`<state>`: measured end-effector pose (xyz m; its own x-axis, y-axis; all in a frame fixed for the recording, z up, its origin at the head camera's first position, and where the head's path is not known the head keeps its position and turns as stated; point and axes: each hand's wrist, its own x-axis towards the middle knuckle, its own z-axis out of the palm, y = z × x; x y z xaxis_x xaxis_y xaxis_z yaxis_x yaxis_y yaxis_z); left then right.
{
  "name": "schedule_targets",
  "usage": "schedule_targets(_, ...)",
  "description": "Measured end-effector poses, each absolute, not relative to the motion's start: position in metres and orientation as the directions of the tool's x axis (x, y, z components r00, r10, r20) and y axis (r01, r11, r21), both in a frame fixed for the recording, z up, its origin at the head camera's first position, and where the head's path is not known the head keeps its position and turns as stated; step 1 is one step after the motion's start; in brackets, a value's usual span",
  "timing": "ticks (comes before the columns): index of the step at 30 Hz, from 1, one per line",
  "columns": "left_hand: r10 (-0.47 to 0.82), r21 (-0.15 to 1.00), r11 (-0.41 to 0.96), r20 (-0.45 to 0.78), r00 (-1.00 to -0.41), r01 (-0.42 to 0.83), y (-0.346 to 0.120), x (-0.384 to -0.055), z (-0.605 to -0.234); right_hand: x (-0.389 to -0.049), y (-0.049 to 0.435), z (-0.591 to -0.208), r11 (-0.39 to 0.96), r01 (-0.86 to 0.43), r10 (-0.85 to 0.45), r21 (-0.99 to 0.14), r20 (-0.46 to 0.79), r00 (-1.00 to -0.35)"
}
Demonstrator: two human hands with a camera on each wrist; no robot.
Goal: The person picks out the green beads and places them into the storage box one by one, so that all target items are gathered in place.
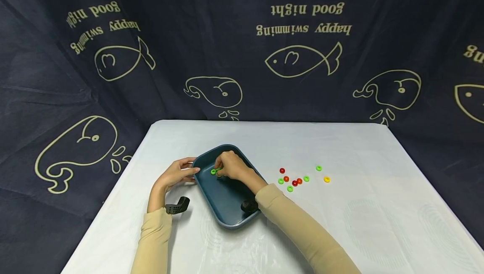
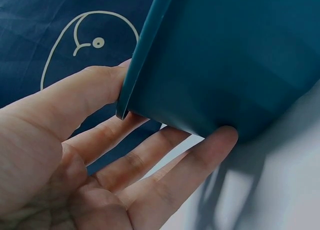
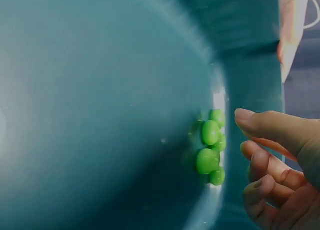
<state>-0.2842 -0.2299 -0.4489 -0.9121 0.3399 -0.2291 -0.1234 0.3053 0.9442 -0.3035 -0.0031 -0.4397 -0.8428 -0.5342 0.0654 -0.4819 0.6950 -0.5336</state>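
A dark teal tray [image 1: 224, 200] with rounded corners stands on the table. At its left side my left hand [image 1: 175, 176] holds it, the thumb at the rim and the fingers spread against the outer wall [image 2: 225, 64], as the left wrist view shows. My right hand [image 1: 231, 165] reaches inside, close to the far left wall. In the right wrist view several green ring beads [image 3: 207, 161] lie bunched along the foot of that wall. The right fingers are loosely bent beside them, thumb apart, and I see nothing held. From the head view, that hand partly hides the beads.
Loose ring beads lie on the white table [image 1: 370, 156] to the tray's right: green [image 1: 290, 188], red [image 1: 295, 183], orange [image 1: 286, 179] and one yellow bead [image 1: 327, 179]. A dark curtain [image 1: 227, 34] with fish and whale drawings hangs behind the table.
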Motion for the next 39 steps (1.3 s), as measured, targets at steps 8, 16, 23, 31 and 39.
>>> schedule_targets(8,0.342,0.944,0.303,-0.236,-0.910,-0.131,-0.229,-0.284,-0.448,-0.302,0.003,-0.425,0.661,-0.513,-0.542,-0.548,0.125,-0.831)
schedule_targets(16,0.341,0.944,0.303,-0.236,-0.910,-0.131,-0.229,-0.284,-0.449,-0.305,0.023,-0.412,0.635,-0.521,-0.527,-0.570,0.173,-0.832)
schedule_targets(23,0.337,0.941,0.311,-0.238,-0.911,-0.131,-0.230,-0.286,-0.450,-0.304,0.054,-0.402,0.648,-0.473,-0.451,-0.597,0.200,-0.870)
schedule_targets(31,0.345,0.941,0.317,-0.231,-0.910,-0.119,-0.231,-0.285,-0.451,-0.305,0.084,-0.401,0.657,-0.423,-0.377,-0.624,0.214,-0.901)
schedule_targets(39,0.348,0.941,0.319,-0.230,-0.909,-0.116,-0.229,-0.284,-0.450,-0.307,0.111,-0.399,0.664,-0.374,-0.309,-0.648,0.217,-0.926)
